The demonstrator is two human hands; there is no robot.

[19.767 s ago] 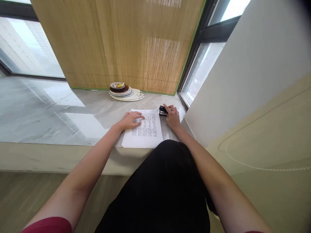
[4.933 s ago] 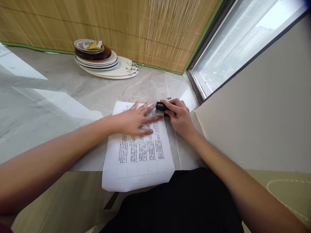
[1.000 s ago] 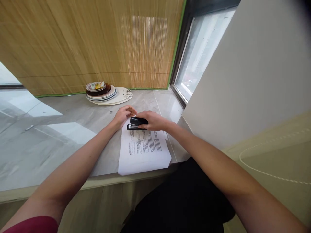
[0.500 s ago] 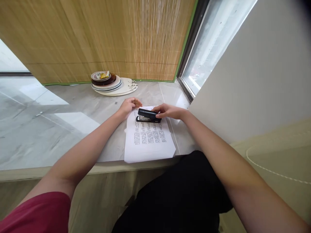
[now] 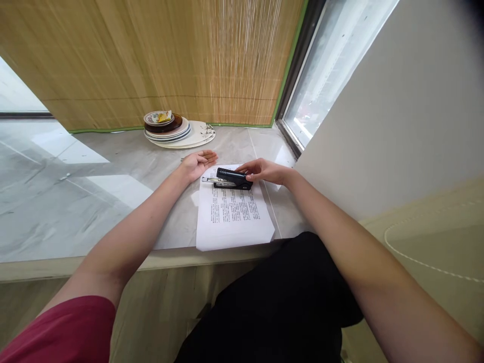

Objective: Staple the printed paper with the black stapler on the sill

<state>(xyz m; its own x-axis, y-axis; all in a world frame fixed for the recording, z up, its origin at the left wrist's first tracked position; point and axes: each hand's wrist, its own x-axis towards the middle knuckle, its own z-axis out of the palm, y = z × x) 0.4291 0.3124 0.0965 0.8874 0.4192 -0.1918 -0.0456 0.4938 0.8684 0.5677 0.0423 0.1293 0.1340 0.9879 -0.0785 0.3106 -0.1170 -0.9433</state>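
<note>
A black stapler (image 5: 234, 179) lies across the upper part of some printed sheets of paper (image 5: 234, 232). Its metal staple tray (image 5: 210, 180) sticks out of the left end. My right hand (image 5: 264, 171) grips the stapler's right end, thumb on the near side and fingers behind it. Just left of the stapler, my left hand (image 5: 198, 164) rests palm up by the top left corner of the paper, fingers stretched out and holding nothing that I can see.
A stack of plates (image 5: 168, 132) stands at the back of the marble-look ledge (image 5: 98, 201), before a bamboo blind (image 5: 159, 60). A pale wall (image 5: 385, 111) rises on the right beside the window (image 5: 325, 75). The paper reaches over the ledge's front edge.
The stapler's metal tray has slid out to the left. My left hand has turned palm up and its fingers have straightened. My right hand keeps hold of the stapler.
</note>
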